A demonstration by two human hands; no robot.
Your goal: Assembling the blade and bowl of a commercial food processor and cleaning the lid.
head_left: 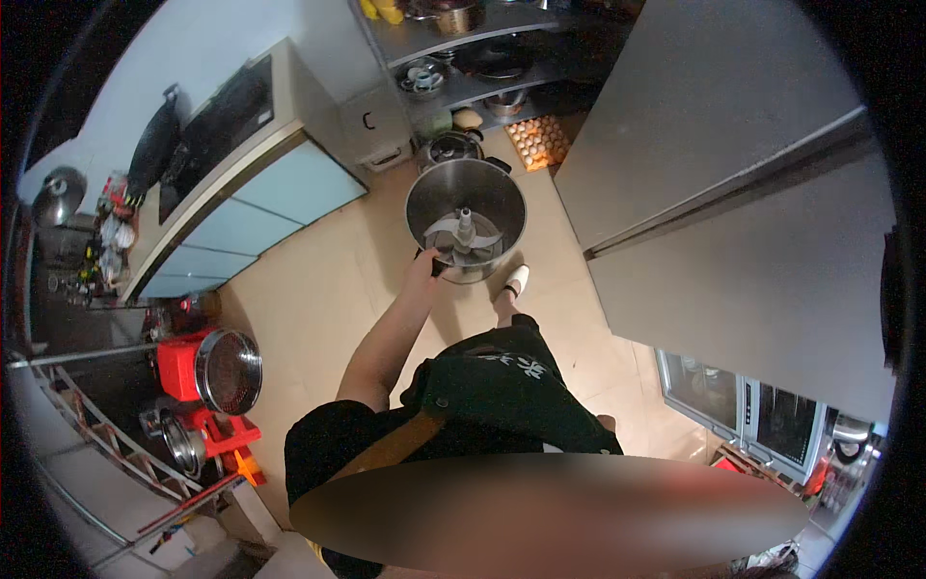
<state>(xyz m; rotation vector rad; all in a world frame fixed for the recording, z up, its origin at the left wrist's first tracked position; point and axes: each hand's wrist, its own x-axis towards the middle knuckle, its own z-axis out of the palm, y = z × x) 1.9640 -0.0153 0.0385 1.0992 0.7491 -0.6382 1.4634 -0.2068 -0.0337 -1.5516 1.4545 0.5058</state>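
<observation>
My left hand (432, 265) is closed around the dark side handle of a deep stainless steel bowl (417, 200) held out in front of me. A central post with curved blades (466, 228) stands inside the bowl, like those of a food processor. A second dark handle (499, 165) sticks out on the bowl's far side. Of my right hand (606, 422), only what seems a small patch of skin shows beside the dark apron (502, 376); its fingers are hidden.
A lidded pot (453, 148) stands just past the bowl, near a tray of eggs (540, 143). Dark shelves (410, 43) hold pans and dishes. A tall grey refrigerator (714, 212) is at right, a stove counter (236, 179) at left. Red stools (178, 367) carry steel basins.
</observation>
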